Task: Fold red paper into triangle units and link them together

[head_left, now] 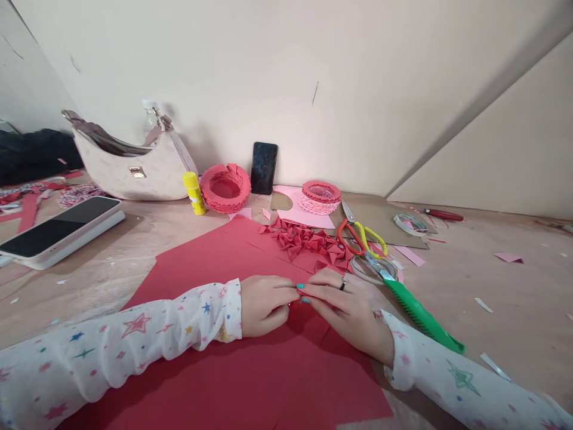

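Note:
My left hand (267, 304) and my right hand (341, 306) meet fingertip to fingertip over a large sheet of red paper (250, 376). Both are closed in a pinch on a small red paper piece, mostly hidden by the fingers. Just beyond them lies a pile of folded red paper triangles (308, 240). To the right of my right hand rests a cutter with a green handle (421, 313). Scissors with red and yellow handles (364, 239) lie beside the pile.
Behind the sheet stand a red paper ring (225, 190), a pink and red ring (320, 198), a yellow glue stick (194, 194) and a black phone (264, 168) against the wall. A handbag (134, 170) and a phone on a white block (62, 230) are left. Tape (409, 224) lies right.

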